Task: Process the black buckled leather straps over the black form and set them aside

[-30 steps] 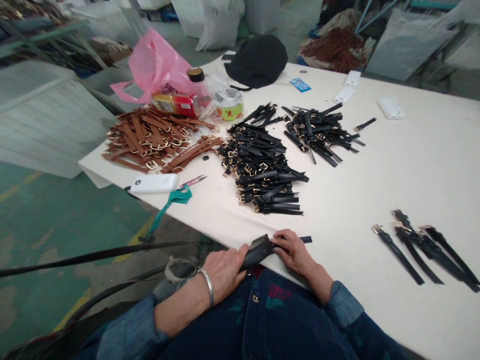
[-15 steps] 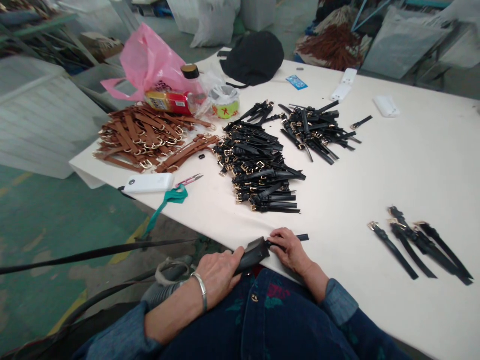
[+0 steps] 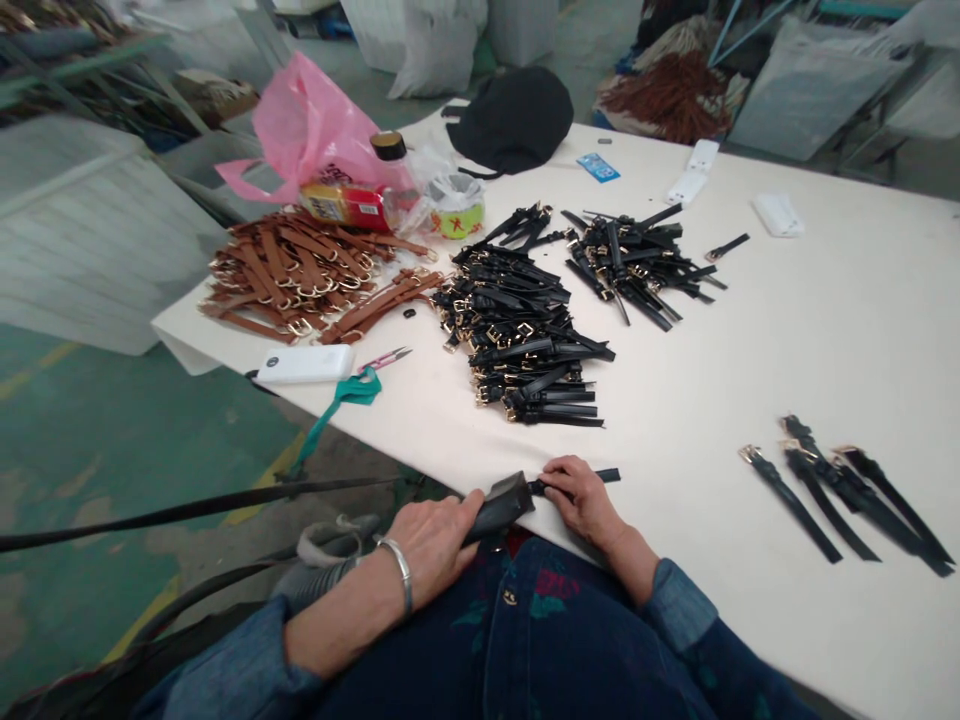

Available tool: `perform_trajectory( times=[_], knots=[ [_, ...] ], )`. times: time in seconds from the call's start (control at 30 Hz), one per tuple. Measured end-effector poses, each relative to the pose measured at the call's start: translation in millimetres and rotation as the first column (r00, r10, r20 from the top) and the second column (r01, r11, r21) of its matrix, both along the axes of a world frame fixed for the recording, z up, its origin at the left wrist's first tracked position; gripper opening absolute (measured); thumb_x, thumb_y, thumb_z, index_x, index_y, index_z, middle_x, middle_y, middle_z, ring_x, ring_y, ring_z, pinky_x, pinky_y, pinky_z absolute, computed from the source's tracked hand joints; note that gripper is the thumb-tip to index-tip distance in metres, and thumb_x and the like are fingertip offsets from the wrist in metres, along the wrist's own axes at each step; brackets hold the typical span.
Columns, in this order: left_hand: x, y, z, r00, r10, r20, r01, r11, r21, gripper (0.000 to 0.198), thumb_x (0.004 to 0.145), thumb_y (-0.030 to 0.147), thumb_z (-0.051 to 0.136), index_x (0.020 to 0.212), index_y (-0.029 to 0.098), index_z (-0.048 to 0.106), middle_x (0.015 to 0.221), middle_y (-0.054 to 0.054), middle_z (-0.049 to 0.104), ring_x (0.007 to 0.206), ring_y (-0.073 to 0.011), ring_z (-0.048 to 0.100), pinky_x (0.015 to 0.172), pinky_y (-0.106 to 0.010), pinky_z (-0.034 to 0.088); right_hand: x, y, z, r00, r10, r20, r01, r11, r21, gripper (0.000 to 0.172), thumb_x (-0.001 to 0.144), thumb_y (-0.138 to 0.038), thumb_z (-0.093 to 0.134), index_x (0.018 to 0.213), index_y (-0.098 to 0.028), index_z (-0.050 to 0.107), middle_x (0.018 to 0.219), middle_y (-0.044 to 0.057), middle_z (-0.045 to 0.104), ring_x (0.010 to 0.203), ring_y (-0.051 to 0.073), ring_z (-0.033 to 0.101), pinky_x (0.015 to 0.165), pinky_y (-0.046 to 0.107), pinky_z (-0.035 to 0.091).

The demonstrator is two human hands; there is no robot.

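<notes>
Left hand [image 3: 431, 553] clenched round a dark folded leather piece [image 3: 502, 510], right hand [image 3: 587, 500] pinching a thin black strap [image 3: 592, 477] that runs out of it, both at the near edge of the white table [image 3: 825, 330], lower centre. Strap could slip if the pinch loosens; folded piece could drop over the edge. Four buckled black straps [image 3: 840, 495] lower right, two black strap piles [image 3: 525, 335] centre, one brown strap pile [image 3: 289, 275] left, too many to count; one pair of pink-handled snips [image 3: 384, 358]

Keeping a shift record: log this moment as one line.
left hand: wide black piece | right hand: black strap | nearby: black strap pile
</notes>
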State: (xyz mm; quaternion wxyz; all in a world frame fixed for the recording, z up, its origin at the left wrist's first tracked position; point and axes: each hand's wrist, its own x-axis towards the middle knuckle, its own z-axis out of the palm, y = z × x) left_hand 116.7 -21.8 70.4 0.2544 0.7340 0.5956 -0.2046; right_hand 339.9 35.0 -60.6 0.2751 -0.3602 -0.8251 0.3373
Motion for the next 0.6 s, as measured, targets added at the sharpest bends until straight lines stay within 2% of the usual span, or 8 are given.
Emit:
perform_trajectory(
  times=[0.2,0.3,0.4,0.6],
  knots=[
    [12,6,-8.2,0.999,-0.013,0.042,0.01,0.998,0.069,0.03,0.078,0.038,0.039,0.104,0.024,0.042,0.085,-0.006,0.063,0.077,-0.0247,0.061,0.063,-0.034,0.045,0,2,-3.4,0.999,-0.012,-0.044,0.012,1.0,-0.013,0.023,0.078,-0.013,0.051,0.098,-0.022,0.06,0.093,0.007,0.057,0.09,0.021,0.051,0.078,0.04,0.045],
    [4,4,-8.6,0.997,0.046,0.068,-0.051,0.997,0.062,0.026,0.08,0.039,0.036,0.1,0.024,0.043,0.083,-0.004,0.064,0.075,-0.0229,0.061,0.063,-0.032,0.045,0,1,-2.4,0.998,-0.008,-0.054,0.006,0.999,-0.035,0.023,0.077,-0.013,0.052,0.097,-0.021,0.06,0.094,0.007,0.057,0.09,0.021,0.052,0.079,0.04,0.045],
    [-5,1,-5.7,0.993,0.111,0.031,-0.112,0.993,0.044,0.024,0.08,0.037,0.035,0.099,0.024,0.043,0.082,-0.004,0.064,0.077,-0.0216,0.061,0.064,-0.03,0.044,1,0,0.0,0.996,-0.021,-0.088,0.014,0.997,-0.072,0.027,0.077,-0.013,0.051,0.102,-0.021,0.059,0.099,0.008,0.056,0.095,0.021,0.051,0.083,0.041,0.044],
    [-7,0,-3.5,0.998,0.045,0.032,-0.046,0.998,0.047,0.026,0.08,0.039,0.035,0.1,0.025,0.043,0.085,-0.005,0.063,0.076,-0.0226,0.061,0.063,-0.032,0.044,7,0,5.3,0.984,-0.119,-0.133,0.111,0.992,-0.066,0.035,0.075,-0.009,0.045,0.107,-0.021,0.055,0.111,0.009,0.051,0.104,0.021,0.048,0.089,0.042,0.042]
  ],
)
